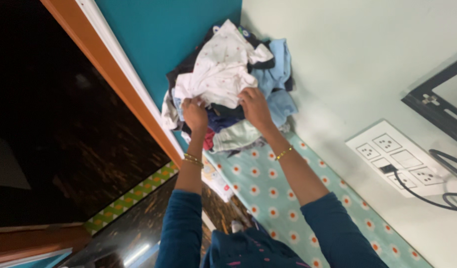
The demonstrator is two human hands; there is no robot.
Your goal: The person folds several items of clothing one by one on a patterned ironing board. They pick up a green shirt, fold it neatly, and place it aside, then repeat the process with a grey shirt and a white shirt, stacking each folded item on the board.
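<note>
Teal wall (164,30), white socket panel (400,158), black cable (437,201), dotted sheet (268,188)

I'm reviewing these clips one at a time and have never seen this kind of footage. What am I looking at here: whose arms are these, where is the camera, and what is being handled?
There is no machine here. The single picture comes from a camera worn on a person's head, looking down at their own two arms in dark blue sleeves, so the room appears tilted. Both hands reach into a heap of mixed crumpled clothes lying on a pale blue sheet with orange-centred flowers. The left hand and right hand each grip the lower edge of a white spotted fabric garment on top of the heap. Each wrist wears gold bangles. To the right, a white wall socket panel has a black cable plugged in.
</note>
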